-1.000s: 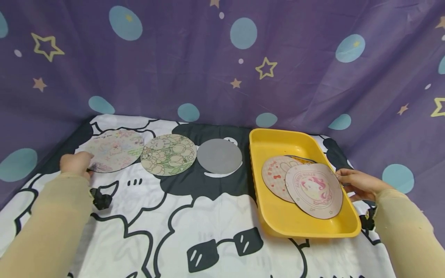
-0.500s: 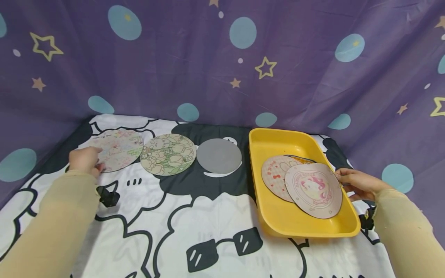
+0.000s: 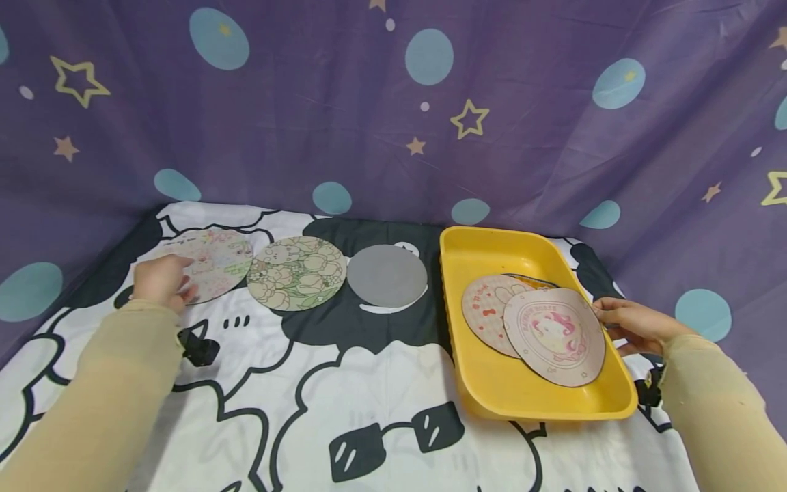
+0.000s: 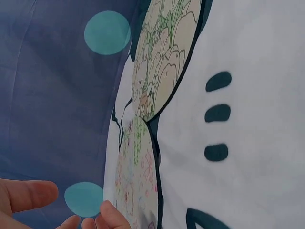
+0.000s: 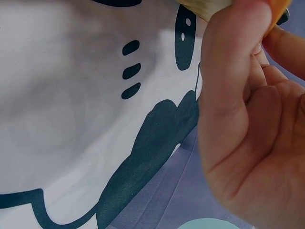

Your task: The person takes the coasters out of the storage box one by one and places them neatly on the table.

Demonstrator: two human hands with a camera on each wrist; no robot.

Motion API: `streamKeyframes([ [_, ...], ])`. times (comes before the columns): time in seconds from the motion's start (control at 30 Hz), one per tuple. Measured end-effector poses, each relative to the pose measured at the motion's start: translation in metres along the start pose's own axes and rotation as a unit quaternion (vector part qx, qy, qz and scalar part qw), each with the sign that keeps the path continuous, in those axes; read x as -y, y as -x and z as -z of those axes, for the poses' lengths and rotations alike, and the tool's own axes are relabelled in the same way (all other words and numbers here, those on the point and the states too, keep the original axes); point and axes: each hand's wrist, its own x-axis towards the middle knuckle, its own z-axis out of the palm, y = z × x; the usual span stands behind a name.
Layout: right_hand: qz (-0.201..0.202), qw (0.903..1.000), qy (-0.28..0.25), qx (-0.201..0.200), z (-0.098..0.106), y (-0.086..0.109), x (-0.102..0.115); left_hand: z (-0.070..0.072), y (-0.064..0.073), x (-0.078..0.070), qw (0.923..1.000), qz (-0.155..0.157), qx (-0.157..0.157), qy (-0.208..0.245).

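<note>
In the head view my left hand [image 3: 161, 280] is over the near left part of a pastel round mat [image 3: 223, 263], hiding some of it. The left wrist view shows the thumb [image 4: 35, 194] apart from the fingers, with nothing between them. A tulip-patterned round mat [image 3: 298, 273] lies beside the pastel one, followed by a plain grey round mat [image 3: 387, 275]. On the right, my right hand [image 3: 642, 322] grips the right rim of a yellow plastic tray [image 3: 522, 404]. Inside that tray, a pink unicorn mat [image 3: 556, 335] overlaps a pink bunny mat [image 3: 486, 311].
A dark-edged piece [image 3: 537, 281] shows behind the unicorn mat in the tray. Everything stands on a white and black cartoon cloth [image 3: 295, 417]. At the back, a purple curtain [image 3: 344, 102] with stars and blue ovals hangs down to the cloth's far edge.
My left hand has moved rightward and slightly away from me, from the pastel mat's left edge to over it. The right hand, the tray and the mats stay in place.
</note>
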Motion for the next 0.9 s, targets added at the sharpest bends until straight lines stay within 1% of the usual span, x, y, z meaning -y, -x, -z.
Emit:
streamKeyframes([
  [0.1,0.0,1.0,0.0,0.0,0.0,0.0,0.0,-0.003,0.001,0.001,0.9999,-0.003,0.007,0.011],
  [0.2,-0.001,1.0,0.0,0.0,0.0,-0.001,0.0,-0.006,0.002,0.002,0.9998,-0.003,0.013,0.013],
  [0.57,-0.002,1.0,-0.004,-0.005,0.001,-0.001,-0.001,-0.018,0.015,0.0,0.9995,-0.014,0.029,0.001],
  [0.73,-0.001,1.0,-0.004,-0.002,0.001,-0.001,-0.001,-0.022,0.017,0.0,0.9986,-0.023,0.047,0.013],
  [0.9,-0.002,1.0,-0.003,-0.003,0.0,-0.001,-0.001,-0.027,0.021,0.002,0.9979,-0.036,0.053,0.008],
])
